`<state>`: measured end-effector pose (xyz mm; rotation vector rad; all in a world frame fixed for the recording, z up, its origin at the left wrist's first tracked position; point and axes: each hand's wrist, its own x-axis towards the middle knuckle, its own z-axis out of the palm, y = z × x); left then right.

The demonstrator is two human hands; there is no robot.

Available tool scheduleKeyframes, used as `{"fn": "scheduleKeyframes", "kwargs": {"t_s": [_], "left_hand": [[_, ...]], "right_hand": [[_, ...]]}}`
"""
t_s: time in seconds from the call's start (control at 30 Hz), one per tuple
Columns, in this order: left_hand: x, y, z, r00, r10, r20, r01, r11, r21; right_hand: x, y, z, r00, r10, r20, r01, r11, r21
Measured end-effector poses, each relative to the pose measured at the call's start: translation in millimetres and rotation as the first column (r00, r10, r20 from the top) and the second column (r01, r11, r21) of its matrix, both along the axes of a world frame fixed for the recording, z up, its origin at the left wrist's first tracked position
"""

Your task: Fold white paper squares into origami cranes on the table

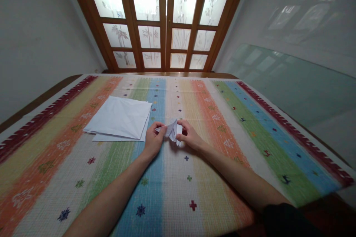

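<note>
A small folded piece of white paper (172,130) is held up between my two hands, just over the middle of the table. Its folds stand up in a point and fan out toward the right. My left hand (154,137) pinches the left end between thumb and fingers. On the other side, my right hand (189,135) grips the right end, thumb in front and fingers behind. Part of the paper is hidden by my fingertips. Left of my left hand lies a stack of white paper sheets (118,116), slightly out of line with each other.
A striped, colourful tablecloth (144,192) covers the table. Beyond its far edge stand wooden doors (164,26) with frosted panes. A glass panel (294,85) leans along the right wall. White walls (41,26) flank the table.
</note>
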<state>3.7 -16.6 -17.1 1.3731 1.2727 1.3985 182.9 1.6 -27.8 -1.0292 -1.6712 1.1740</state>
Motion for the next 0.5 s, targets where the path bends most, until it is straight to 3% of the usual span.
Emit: {"fn": "scheduleKeyframes", "kwargs": {"t_s": [0.1,0.2,0.27,0.37,0.43,0.5], "left_hand": [[0,1,0.3,0.993,0.087,0.077,-0.087,0.996,-0.003],[0,2,0.6,0.979,0.169,0.112,-0.171,0.985,0.009],[-1,4,0.6,0.97,0.194,0.146,-0.197,0.98,0.003],[-5,8,-0.5,0.955,0.241,0.173,-0.246,0.969,0.01],[-8,11,-2.8,0.94,0.306,0.152,-0.315,0.949,0.034],[-11,14,-6.7,0.93,0.347,0.121,-0.355,0.933,0.052]], "right_hand": [[-3,-8,10.0,0.979,0.035,0.199,-0.067,0.986,0.155],[-6,-13,17.7,0.939,0.041,0.341,-0.104,0.98,0.168],[-6,-11,17.9,0.953,0.045,0.3,-0.09,0.986,0.138],[-1,-2,13.7,0.988,0.09,0.122,-0.085,0.995,-0.047],[4,5,12.3,0.997,0.069,0.035,-0.062,0.983,-0.171],[7,9,13.7,1.0,0.017,-0.006,-0.018,0.98,-0.2]]}}
